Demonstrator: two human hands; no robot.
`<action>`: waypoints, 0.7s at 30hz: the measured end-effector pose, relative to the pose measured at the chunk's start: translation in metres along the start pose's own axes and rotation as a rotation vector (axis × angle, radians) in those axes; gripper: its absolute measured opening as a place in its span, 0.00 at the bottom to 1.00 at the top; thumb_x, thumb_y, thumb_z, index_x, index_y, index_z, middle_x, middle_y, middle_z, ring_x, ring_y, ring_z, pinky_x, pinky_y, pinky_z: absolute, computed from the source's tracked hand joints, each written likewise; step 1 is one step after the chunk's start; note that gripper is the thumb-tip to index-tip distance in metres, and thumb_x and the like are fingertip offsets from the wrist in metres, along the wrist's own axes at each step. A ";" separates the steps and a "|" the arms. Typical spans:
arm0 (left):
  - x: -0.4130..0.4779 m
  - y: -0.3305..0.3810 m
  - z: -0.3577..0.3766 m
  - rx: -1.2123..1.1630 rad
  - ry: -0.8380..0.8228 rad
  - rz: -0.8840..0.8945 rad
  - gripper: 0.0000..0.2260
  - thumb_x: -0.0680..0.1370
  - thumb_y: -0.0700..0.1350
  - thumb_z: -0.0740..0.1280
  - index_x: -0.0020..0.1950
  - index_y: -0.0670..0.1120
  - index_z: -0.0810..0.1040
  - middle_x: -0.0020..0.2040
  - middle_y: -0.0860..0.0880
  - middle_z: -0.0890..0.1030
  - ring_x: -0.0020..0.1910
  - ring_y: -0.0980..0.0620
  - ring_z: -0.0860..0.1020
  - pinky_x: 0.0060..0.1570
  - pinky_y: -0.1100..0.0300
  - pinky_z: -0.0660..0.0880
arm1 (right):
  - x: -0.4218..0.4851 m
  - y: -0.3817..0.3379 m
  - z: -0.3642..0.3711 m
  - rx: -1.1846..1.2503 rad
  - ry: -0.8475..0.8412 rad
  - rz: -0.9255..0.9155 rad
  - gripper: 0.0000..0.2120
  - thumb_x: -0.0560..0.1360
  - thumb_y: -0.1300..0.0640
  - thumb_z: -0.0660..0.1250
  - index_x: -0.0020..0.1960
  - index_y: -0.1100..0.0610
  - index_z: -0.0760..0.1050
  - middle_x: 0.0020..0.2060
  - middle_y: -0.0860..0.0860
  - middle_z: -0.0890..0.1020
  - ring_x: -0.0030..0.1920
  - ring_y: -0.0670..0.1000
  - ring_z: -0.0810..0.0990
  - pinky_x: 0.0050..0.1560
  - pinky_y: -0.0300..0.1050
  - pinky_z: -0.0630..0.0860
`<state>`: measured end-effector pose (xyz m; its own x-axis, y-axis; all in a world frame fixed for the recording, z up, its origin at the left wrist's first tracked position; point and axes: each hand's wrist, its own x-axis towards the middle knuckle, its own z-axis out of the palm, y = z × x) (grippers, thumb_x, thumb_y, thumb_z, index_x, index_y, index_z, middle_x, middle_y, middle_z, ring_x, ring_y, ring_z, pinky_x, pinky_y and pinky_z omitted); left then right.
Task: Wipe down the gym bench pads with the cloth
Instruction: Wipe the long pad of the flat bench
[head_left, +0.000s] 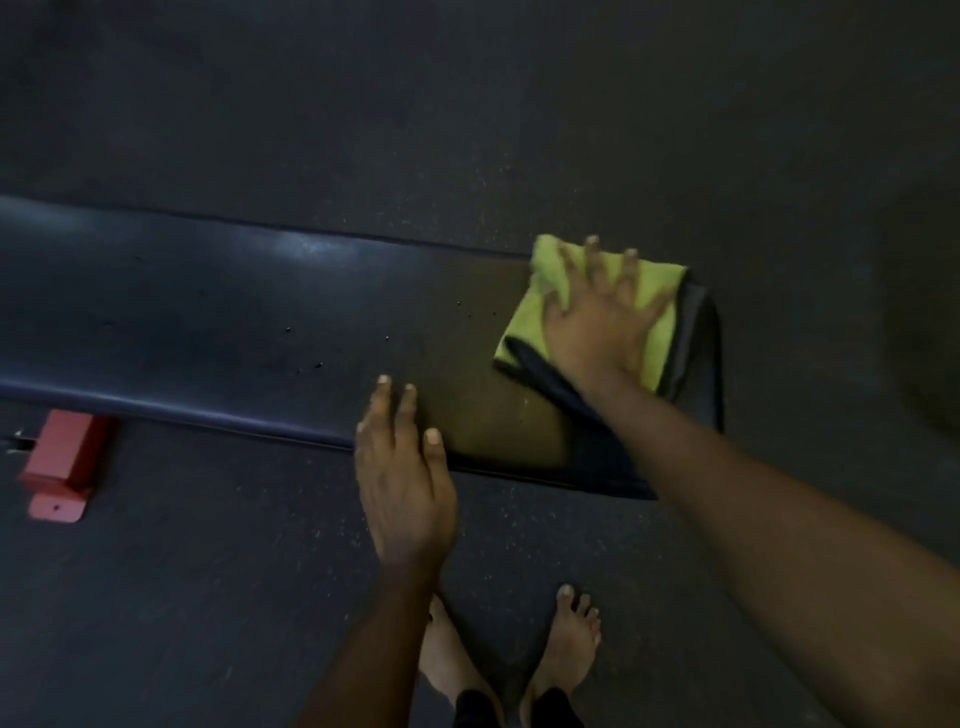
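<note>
While the right hand (597, 322) presses the folded yellow-green cloth (524, 322) flat against the right end of the bench pad (208, 312), its grip open with fingers (592, 270) spread, the left hand (405, 483) is held at the pad's near edge, extended and holding nothing. Judging by the specks (319, 365) dotting the pad's middle, most of its length leftward probably remains unwiped.

Speckled rubber floor (208, 597), red metal bracket (60, 462)
</note>
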<state>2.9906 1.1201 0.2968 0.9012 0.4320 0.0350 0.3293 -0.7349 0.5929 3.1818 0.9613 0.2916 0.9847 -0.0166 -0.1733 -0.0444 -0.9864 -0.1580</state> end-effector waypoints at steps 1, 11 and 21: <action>0.004 -0.005 -0.004 0.026 0.042 -0.060 0.22 0.84 0.50 0.53 0.77 0.45 0.65 0.80 0.47 0.59 0.78 0.47 0.58 0.73 0.41 0.62 | -0.016 -0.012 0.004 -0.039 0.009 -0.120 0.28 0.82 0.37 0.46 0.82 0.40 0.52 0.83 0.46 0.52 0.82 0.61 0.48 0.72 0.78 0.46; 0.011 -0.046 -0.023 0.156 -0.024 -0.157 0.26 0.84 0.56 0.49 0.80 0.45 0.58 0.81 0.47 0.56 0.80 0.48 0.53 0.76 0.45 0.59 | -0.062 0.071 -0.009 -0.021 -0.018 0.051 0.29 0.82 0.38 0.44 0.81 0.43 0.56 0.82 0.48 0.56 0.81 0.60 0.52 0.69 0.79 0.54; 0.025 -0.073 -0.051 -0.083 0.076 -0.165 0.24 0.84 0.55 0.51 0.77 0.46 0.65 0.78 0.49 0.59 0.77 0.50 0.59 0.72 0.48 0.64 | -0.096 -0.063 0.018 -0.095 -0.036 -0.514 0.27 0.83 0.38 0.45 0.82 0.39 0.50 0.82 0.45 0.53 0.82 0.57 0.51 0.73 0.74 0.52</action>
<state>2.9747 1.2112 0.2954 0.8117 0.5840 -0.0095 0.4440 -0.6064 0.6596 3.0874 1.0283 0.3004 0.8689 0.4776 -0.1298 0.4603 -0.8763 -0.1424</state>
